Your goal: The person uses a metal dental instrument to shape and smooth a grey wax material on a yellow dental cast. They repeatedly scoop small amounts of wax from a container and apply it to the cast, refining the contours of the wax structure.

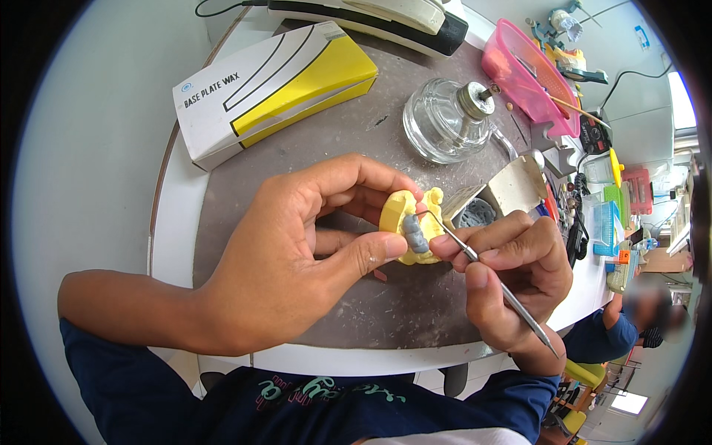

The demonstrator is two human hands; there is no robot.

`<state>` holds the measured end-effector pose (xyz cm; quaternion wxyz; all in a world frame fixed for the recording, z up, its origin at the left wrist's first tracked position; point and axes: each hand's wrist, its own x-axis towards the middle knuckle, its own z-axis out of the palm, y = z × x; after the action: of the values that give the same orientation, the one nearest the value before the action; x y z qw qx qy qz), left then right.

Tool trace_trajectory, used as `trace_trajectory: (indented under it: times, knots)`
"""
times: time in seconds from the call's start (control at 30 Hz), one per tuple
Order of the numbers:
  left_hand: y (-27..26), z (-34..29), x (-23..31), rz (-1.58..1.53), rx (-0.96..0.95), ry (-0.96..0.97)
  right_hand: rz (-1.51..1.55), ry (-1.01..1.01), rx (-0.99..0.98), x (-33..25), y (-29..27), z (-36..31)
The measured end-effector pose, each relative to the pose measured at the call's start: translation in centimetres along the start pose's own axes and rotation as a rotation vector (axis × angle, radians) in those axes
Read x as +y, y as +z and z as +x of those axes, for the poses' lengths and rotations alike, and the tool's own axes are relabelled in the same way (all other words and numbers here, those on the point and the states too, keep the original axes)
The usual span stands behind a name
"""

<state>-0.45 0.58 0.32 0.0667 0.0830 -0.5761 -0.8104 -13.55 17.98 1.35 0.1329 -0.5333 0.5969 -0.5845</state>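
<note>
Between the thumb and fingers of my left hand is a yellow dental cast, held above the table. Grey wax teeth sit along one side of it, with my left thumb against their edge. My right hand grips a thin metal wax carver like a pen. Its bent tip reaches the top end of the grey wax; whether it touches cannot be made out. Fingertips of my right hand rest close against the cast's right side. Part of the cast is hidden behind my fingers.
Beyond my hands stand a glass spirit lamp and a yellow-and-white box. An open small box with grey wax lies right of the cast. A pink basket of tools sits at the back right. Another person is at far right.
</note>
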Motion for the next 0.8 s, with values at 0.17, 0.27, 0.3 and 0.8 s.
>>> trace_trajectory:
  times: [0.17, 0.27, 0.3, 0.8]
  knots:
    - [-0.04, 0.01, -0.1, 0.002, 0.0, 0.005, -0.01, -0.004, -0.004, -0.04, -0.03, 0.09]
    - [-0.03, 0.03, -0.12, -0.002, 0.001, 0.001, -0.02, -0.006, -0.005, -0.03, -0.06, 0.1]
    - [-0.02, 0.02, -0.11, -0.002, 0.002, -0.001, -0.02, -0.002, -0.002, -0.06, -0.05, 0.09]
    - [0.04, 0.04, -0.06, 0.001, 0.005, -0.003, 0.007, 0.006, -0.013, -0.08, -0.18, 0.05]
